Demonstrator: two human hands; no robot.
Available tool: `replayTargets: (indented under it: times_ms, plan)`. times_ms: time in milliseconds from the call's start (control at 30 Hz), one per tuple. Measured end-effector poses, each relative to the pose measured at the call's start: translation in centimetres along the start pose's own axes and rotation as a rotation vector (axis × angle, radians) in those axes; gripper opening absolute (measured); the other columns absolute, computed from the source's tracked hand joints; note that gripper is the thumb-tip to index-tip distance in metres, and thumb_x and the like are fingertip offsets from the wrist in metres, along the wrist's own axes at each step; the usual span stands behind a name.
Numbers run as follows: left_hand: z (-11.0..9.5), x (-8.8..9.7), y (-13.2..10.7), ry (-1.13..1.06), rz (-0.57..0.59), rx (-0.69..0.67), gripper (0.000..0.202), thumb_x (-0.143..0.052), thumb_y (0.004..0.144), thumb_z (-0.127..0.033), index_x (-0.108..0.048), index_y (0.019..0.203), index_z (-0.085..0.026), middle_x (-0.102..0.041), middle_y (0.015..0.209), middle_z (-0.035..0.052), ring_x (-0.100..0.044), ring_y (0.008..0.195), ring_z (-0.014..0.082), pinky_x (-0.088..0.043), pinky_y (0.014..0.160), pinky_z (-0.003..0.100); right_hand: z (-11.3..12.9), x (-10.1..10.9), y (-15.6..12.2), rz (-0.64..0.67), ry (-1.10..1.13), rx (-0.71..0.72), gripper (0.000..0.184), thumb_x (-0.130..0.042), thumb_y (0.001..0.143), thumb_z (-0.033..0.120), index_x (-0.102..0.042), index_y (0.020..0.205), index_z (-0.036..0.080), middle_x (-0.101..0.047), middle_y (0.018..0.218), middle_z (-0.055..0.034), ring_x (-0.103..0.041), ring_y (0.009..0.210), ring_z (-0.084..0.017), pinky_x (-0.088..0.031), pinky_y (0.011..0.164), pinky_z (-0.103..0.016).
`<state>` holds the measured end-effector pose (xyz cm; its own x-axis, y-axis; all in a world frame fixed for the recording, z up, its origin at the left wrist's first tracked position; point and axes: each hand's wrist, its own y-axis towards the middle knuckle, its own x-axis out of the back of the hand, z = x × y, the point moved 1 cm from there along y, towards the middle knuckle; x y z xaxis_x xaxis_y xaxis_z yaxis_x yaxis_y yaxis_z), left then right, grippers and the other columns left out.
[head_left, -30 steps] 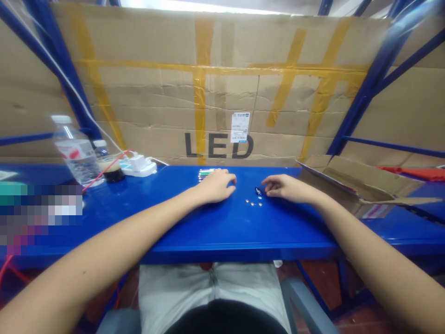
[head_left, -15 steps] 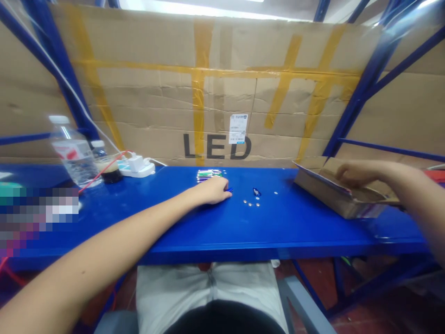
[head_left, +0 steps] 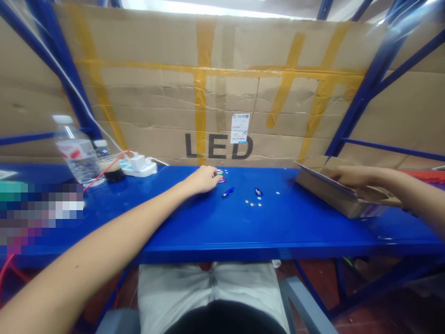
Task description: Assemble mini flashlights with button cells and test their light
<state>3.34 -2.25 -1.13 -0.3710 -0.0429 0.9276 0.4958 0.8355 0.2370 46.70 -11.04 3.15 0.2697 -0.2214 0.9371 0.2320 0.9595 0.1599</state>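
Note:
My left hand [head_left: 205, 179] lies over a row of small shiny coloured tubes [head_left: 221, 179] near the back of the table. Its fingers are curled down at them, and what is between the fingertips is hidden. Just in front lies a slim blue tube [head_left: 228, 192], apart from the hand. Farther right are a dark blue loop-shaped piece [head_left: 258, 191] and several small round silvery discs [head_left: 252, 204]. My right hand [head_left: 347, 176] reaches into an open cardboard box [head_left: 327, 194] on the right. The box wall hides its fingertips.
The blue table [head_left: 215, 232] ends at a front edge above my lap. On the left stand a water bottle [head_left: 78, 155], a smaller bottle of dark liquid [head_left: 113, 172] and a white power strip [head_left: 142, 170] with cables. A large cardboard sheet [head_left: 156, 106] closes off the back.
My left hand has moved back and left, off the blue tube, which now lies bare on the table, and onto the row of tubes. My right hand stays in the box, slightly shifted.

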Motion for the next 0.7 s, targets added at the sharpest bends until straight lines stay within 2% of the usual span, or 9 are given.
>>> replayTargets:
  times_ms: [33, 67, 233, 300, 400, 500, 567, 633, 700]
  plan:
    - [0.0, 0.0, 0.0, 0.003, 0.002, 0.001, 0.035, -0.048, 0.092, -0.045, -0.069, 0.094, -0.018, -0.074, 0.097, 0.0115, -0.067, 0.085, 0.0244, -0.047, 0.071, 0.031, 0.0, 0.4, -0.1, 0.206, 0.044, -0.038, 0.027, -0.055, 0.072, 0.001, -0.069, 0.052, 0.014, -0.063, 0.054, -0.0060, -0.055, 0.048, -0.011, -0.041, 0.052, -0.025]
    - [0.0, 0.0, 0.0, 0.007, 0.007, -0.001, 0.035, -0.048, 0.092, -0.045, -0.069, 0.094, -0.018, -0.074, 0.097, 0.0115, -0.067, 0.085, 0.0243, -0.047, 0.071, 0.030, -0.1, 0.8, -0.1, 0.309, 0.096, -0.092, 0.029, -0.055, 0.079, 0.006, -0.070, 0.055, 0.013, -0.063, 0.056, -0.0077, -0.056, 0.049, -0.012, -0.042, 0.053, -0.025]
    - [0.3, -0.2, 0.2, 0.055, 0.040, -0.031, 0.034, -0.045, 0.092, -0.043, -0.069, 0.092, -0.018, -0.074, 0.099, 0.0109, -0.066, 0.088, 0.0245, -0.046, 0.071, 0.030, -0.4, 2.7, 0.5, 0.374, 0.343, -0.158, 0.026, -0.049, 0.090, 0.012, -0.071, 0.076, 0.011, -0.068, 0.069, -0.0142, -0.057, 0.052, -0.011, -0.043, 0.056, -0.026]
    - [0.3, -0.3, 0.2, 0.075, 0.056, -0.035, 0.035, -0.044, 0.093, -0.044, -0.068, 0.090, -0.019, -0.073, 0.099, 0.0108, -0.066, 0.088, 0.0250, -0.046, 0.071, 0.031, -0.4, 2.9, 0.7, 0.352, 0.381, -0.201, 0.027, -0.045, 0.091, 0.012, -0.071, 0.082, 0.010, -0.069, 0.074, -0.0149, -0.058, 0.055, -0.010, -0.043, 0.057, -0.026]
    - [0.3, -0.3, 0.1, 0.091, 0.086, -0.030, 0.038, -0.044, 0.092, -0.048, -0.068, 0.089, -0.019, -0.073, 0.098, 0.0112, -0.066, 0.085, 0.0256, -0.045, 0.069, 0.031, 0.0, 3.1, 0.8, 0.301, 0.426, -0.145, 0.027, -0.044, 0.091, 0.012, -0.071, 0.091, 0.008, -0.068, 0.073, -0.0142, -0.057, 0.055, -0.010, -0.042, 0.056, -0.028]
    - [-0.1, -0.4, -0.2, 0.075, 0.095, -0.051, 0.037, -0.045, 0.092, -0.048, -0.068, 0.092, -0.019, -0.072, 0.099, 0.0102, -0.066, 0.086, 0.0247, -0.045, 0.070, 0.031, 1.4, 3.6, 0.1, 0.263, 0.494, -0.138, 0.024, -0.045, 0.089, 0.010, -0.069, 0.089, 0.009, -0.066, 0.070, -0.0131, -0.056, 0.054, -0.011, -0.042, 0.055, -0.030]
    - [-0.5, -0.5, -0.4, 0.036, 0.104, -0.105, 0.035, -0.046, 0.092, -0.047, -0.068, 0.095, -0.020, -0.072, 0.101, 0.0088, -0.065, 0.088, 0.0236, -0.046, 0.073, 0.030, 3.3, 4.1, -0.8, 0.145, 0.604, -0.130, 0.019, -0.047, 0.088, 0.007, -0.065, 0.085, 0.011, -0.067, 0.070, -0.0124, -0.057, 0.055, -0.012, -0.045, 0.059, -0.032]
    - [-1.0, -0.8, -0.6, -0.030, 0.136, -0.171, 0.034, -0.048, 0.092, -0.048, -0.067, 0.099, -0.020, -0.072, 0.102, 0.0073, -0.065, 0.090, 0.0221, -0.046, 0.074, 0.029, 6.1, 4.5, -2.1, 0.027, 0.757, -0.038, 0.016, -0.046, 0.088, 0.005, -0.060, 0.089, 0.013, -0.069, 0.073, -0.0132, -0.062, 0.060, -0.015, -0.050, 0.067, -0.036]
    - [-1.4, -1.2, -0.8, -0.096, 0.175, -0.224, 0.037, -0.053, 0.089, -0.049, -0.066, 0.107, -0.020, -0.071, 0.103, 0.0062, -0.065, 0.090, 0.0209, -0.047, 0.074, 0.028, 9.5, 4.1, -3.5, -0.009, 0.903, 0.076, 0.013, -0.046, 0.089, 0.005, -0.055, 0.091, 0.014, -0.071, 0.079, -0.0147, -0.069, 0.070, -0.019, -0.053, 0.077, -0.042]
